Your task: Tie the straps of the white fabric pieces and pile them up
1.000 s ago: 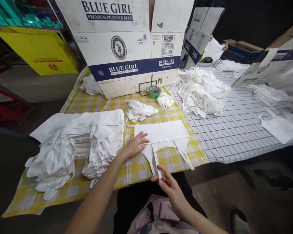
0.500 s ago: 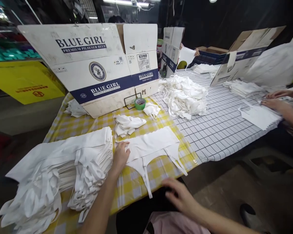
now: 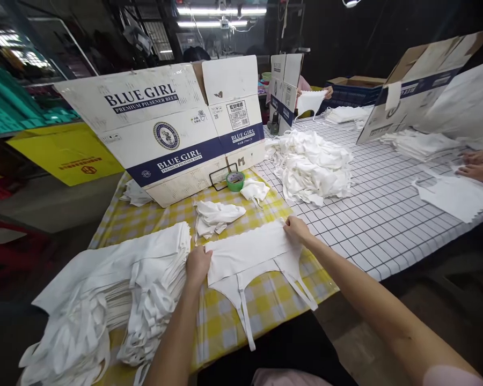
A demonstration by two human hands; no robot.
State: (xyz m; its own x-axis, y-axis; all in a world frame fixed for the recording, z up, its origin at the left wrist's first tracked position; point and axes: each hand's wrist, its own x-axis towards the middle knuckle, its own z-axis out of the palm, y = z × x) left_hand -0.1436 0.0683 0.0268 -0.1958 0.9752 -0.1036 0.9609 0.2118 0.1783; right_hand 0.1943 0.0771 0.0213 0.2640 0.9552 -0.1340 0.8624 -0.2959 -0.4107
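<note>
Garment (image 3: 251, 247) at lower centre is pinched at its upper corners by left hand (image 3: 198, 265) and right hand (image 3: 297, 229), grip partly hidden; contents of the blue crate (image 3: 355, 96), upper right, are barely seen.

Ahead of you: Blue Girl carton (image 3: 139, 136), green tape roll (image 3: 235, 184) near its base. Your left: yellow printed panel (image 3: 70, 153).

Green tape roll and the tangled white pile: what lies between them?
A small crumpled white cloth lies between the green tape roll and the tangled white pile in the head view.
</note>
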